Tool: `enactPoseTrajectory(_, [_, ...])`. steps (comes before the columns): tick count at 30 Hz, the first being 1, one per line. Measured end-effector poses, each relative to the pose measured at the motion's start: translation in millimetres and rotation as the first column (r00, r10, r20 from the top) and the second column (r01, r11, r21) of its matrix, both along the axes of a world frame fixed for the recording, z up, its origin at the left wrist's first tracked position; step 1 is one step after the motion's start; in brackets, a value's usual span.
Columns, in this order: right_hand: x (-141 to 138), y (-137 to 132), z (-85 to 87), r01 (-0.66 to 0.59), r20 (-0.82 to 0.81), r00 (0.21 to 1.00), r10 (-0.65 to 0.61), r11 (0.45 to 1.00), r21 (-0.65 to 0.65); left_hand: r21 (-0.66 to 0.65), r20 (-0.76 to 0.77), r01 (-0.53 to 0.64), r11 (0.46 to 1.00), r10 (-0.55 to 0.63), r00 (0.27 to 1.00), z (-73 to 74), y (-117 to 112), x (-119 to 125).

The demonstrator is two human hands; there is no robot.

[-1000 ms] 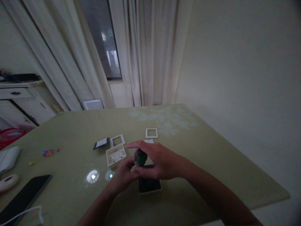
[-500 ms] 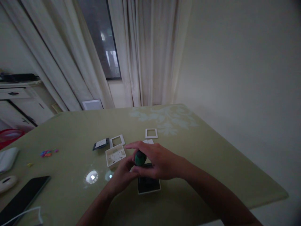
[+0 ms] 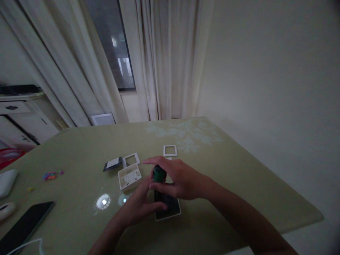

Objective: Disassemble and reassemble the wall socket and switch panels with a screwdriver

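Note:
My right hand point(image 3: 177, 180) is closed around the green handle of a screwdriver point(image 3: 159, 174), held upright over a dark square switch plate point(image 3: 168, 209) on the green table point(image 3: 239, 177). My left hand point(image 3: 140, 205) rests on the left side of that plate, fingers laid along its edge and pressing it down. A white back box point(image 3: 129, 176) lies just left of the hands. Beyond it sit a dark switch module point(image 3: 112, 164) and a white frame point(image 3: 131, 159). Another white frame point(image 3: 170, 151) lies farther back.
A black phone point(image 3: 25, 226) with a white cable point(image 3: 23, 244) lies at the near left, with white objects point(image 3: 5, 181) and small coloured bits point(image 3: 51, 175) beyond. Curtains point(image 3: 164, 60), a window and a cabinet point(image 3: 21, 117) stand behind; a wall is on the right.
My left hand has slid from under the screwdriver handle down onto the plate's left edge. My right hand with the screwdriver has stayed almost still. The view shifted slightly.

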State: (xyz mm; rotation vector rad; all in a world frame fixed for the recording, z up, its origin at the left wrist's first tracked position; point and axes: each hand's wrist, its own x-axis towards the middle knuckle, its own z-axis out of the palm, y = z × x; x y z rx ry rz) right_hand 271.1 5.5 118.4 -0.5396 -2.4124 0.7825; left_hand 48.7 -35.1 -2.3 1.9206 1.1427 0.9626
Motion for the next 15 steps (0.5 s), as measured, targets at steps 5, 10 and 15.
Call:
enactPoseTrajectory(5, [21, -3, 18.4, 0.122, -0.252, 0.961, -0.113, 0.992, 0.02, 0.051, -0.325, 0.138, 0.989, -0.114, 0.939, 6.0, -6, -1])
enactPoseTrajectory(10, [43, 5, 20.6, 0.288, -0.445, 0.846, -0.294, 0.954, -0.082, 0.047, -0.504, 0.207, 0.977, -0.156, 0.849, 35.5, -8, 15])
enactPoseTrajectory(15, [60, 36, -21.8, 0.363, -0.522, 0.644, -0.56, 0.824, -0.435, -0.007, -0.563, 0.244, 0.97, -0.206, 0.8, 50.8, -5, 25])
